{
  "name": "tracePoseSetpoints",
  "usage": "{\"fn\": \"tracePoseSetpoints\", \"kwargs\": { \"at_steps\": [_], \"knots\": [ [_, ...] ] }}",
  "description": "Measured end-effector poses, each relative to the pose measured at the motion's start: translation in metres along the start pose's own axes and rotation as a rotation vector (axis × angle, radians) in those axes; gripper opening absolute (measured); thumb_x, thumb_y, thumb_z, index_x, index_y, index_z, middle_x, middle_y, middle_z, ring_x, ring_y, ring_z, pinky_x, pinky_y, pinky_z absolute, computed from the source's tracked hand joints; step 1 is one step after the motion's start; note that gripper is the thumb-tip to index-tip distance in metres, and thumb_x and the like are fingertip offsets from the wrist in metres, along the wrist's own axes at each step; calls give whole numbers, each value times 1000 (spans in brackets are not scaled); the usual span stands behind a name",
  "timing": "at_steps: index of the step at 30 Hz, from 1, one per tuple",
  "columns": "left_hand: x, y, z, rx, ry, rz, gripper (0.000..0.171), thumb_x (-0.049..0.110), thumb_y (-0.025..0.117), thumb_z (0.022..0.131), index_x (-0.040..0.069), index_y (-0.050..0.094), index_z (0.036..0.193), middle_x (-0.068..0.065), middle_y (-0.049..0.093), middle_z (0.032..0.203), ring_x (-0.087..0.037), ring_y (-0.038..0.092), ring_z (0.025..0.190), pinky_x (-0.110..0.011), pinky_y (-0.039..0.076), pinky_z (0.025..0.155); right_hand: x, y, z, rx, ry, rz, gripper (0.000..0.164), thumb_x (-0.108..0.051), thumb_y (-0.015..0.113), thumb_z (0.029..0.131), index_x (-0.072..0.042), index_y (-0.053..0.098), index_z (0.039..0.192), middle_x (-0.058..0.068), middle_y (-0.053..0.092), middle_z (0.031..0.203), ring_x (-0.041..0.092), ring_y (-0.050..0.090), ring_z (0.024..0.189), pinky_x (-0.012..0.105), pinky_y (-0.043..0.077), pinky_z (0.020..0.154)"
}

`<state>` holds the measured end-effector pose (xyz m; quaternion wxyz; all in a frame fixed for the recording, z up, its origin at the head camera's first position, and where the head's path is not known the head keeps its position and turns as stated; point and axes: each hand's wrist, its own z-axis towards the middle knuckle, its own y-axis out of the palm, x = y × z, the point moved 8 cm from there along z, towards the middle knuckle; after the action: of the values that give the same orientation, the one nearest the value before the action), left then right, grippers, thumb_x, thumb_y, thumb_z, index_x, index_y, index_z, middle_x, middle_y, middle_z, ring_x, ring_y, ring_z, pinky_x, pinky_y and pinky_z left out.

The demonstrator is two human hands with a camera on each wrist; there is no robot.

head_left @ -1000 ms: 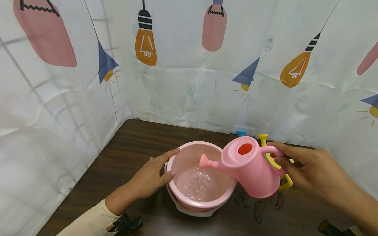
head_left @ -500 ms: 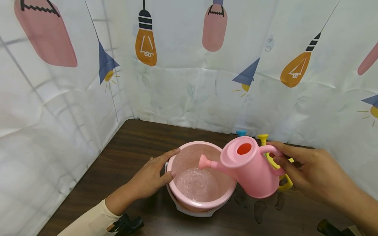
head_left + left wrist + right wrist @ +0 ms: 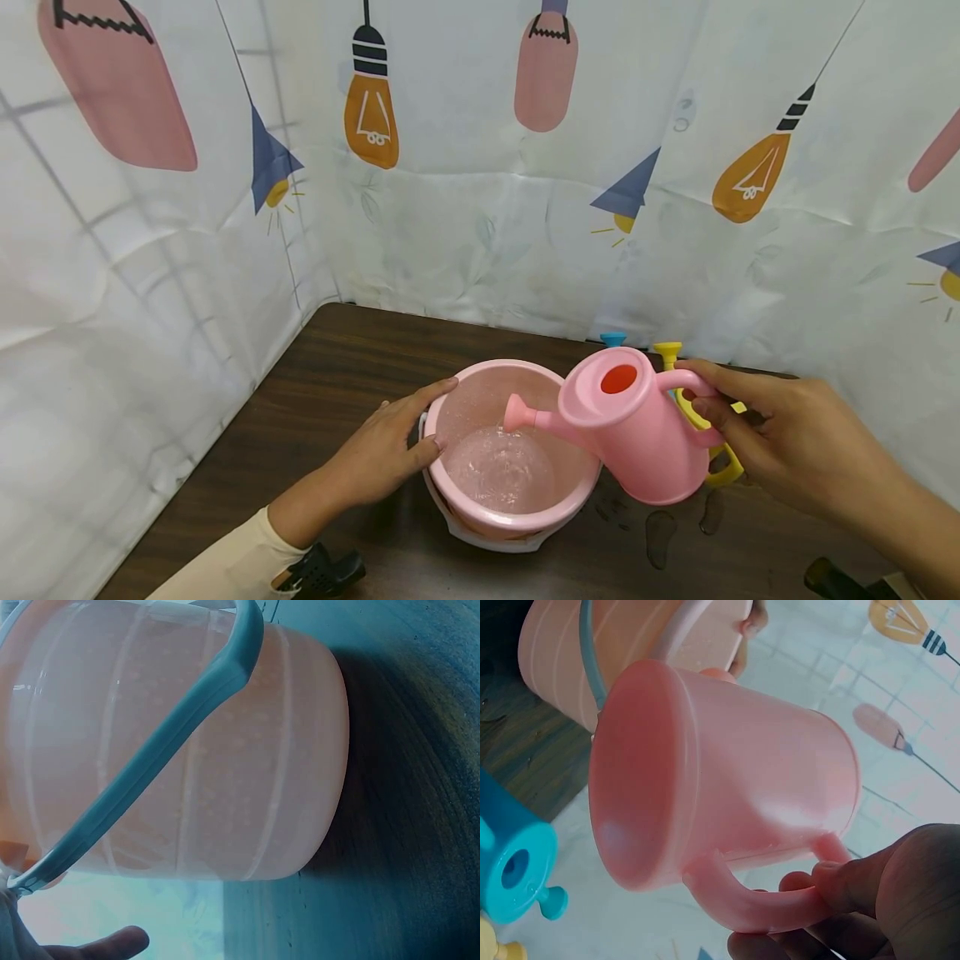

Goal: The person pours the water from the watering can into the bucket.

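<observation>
A pink bucket [image 3: 517,523] stands on the table, with rippling water [image 3: 501,467] in its bottom. My left hand [image 3: 375,450] rests on the bucket's left rim, index finger and thumb spread along it; in the left wrist view one finger [image 3: 112,945] sticks out apart from the wall. My right hand [image 3: 787,433] holds a pink watering can [image 3: 648,442] by its handle [image 3: 757,907], fingers curled round it. The can is tilted left, its spout over the bucket, and a thin trickle falls from it. An orange-red opening shows in the can's top.
Behind the can stand a yellow watering can [image 3: 726,467] and a blue watering can [image 3: 525,855], mostly hidden in the head view. Small water puddles [image 3: 660,537] lie on the dark wooden table [image 3: 360,358]. A patterned curtain [image 3: 465,242] closes off the back and left.
The watering can has shifted very slightly left. Ripples in the bucket's water have changed shape. My left hand stays where it was.
</observation>
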<state>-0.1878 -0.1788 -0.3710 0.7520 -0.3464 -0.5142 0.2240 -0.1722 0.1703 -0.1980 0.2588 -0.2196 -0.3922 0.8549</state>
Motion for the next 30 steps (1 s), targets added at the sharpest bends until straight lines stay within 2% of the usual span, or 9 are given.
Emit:
{"fn": "tracePoseSetpoints", "kwargs": {
  "at_steps": [23,30],
  "knots": [
    [-1,1,0,4,5,3,66,43,58,97,42,33,159,-2,47,156,-34,46,140,-79,20,107,0,0,0,-5,1,-8,38,-7,81,86,-14,76,123,-13,69,89,-7,54,65,12,43,53],
    [-1,0,0,8,9,4,67,41,59,97,41,34,159,-3,47,156,-34,46,140,-79,20,107,-1,0,0,1,-7,5,34,-12,79,90,-15,76,124,-15,68,87,-6,52,65,12,43,53]
  ]
}}
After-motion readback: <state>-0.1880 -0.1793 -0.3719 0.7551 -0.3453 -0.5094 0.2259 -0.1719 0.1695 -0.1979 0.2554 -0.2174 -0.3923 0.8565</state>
